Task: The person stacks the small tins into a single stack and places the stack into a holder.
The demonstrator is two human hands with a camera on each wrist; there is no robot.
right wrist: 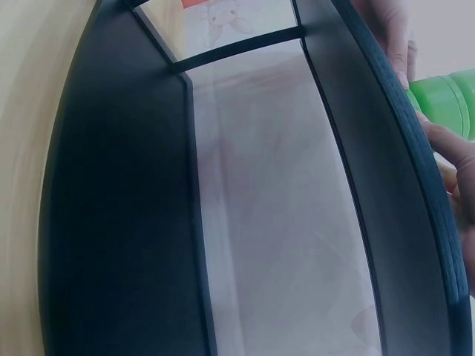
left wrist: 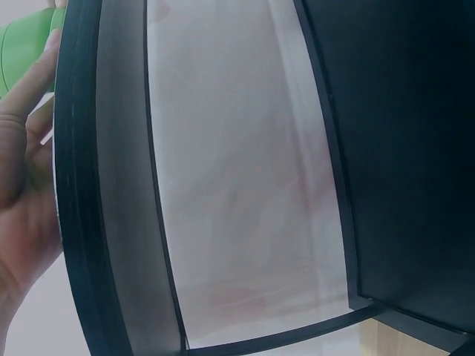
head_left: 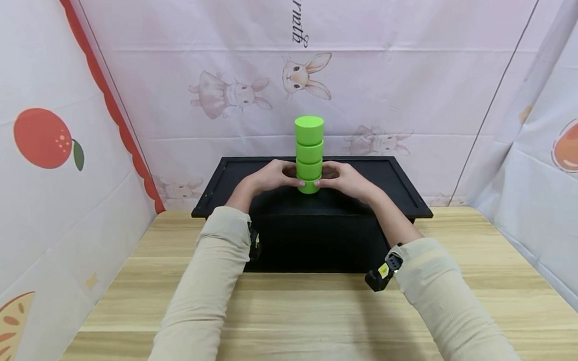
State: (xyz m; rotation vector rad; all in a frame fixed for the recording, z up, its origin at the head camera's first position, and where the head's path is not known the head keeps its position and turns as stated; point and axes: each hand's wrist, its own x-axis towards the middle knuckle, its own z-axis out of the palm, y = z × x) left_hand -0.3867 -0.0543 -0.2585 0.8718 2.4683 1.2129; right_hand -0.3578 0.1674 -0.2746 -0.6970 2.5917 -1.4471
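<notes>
A stack of several bright green, round, cup-like pieces (head_left: 309, 147) stands upright in the head view, its widest piece at the top. It is over the middle of a black stand (head_left: 376, 179). My left hand (head_left: 271, 177) holds the lowest piece from the left, thumb at its front and fingers curving behind. From the right, my right hand (head_left: 349, 182) grips the same piece, its thumb close to the other. In the left wrist view the stand's edge partly hides the left hand (left wrist: 26, 193). Green pieces (right wrist: 449, 104) appear between both hands in the right wrist view.
The black stand has a raised rim and an open hollow under its top. It sits on a light wood table (head_left: 305, 320). A printed curtain with rabbits (head_left: 227, 97) hangs close behind, and white sheets with fruit prints (head_left: 42, 138) flank both sides.
</notes>
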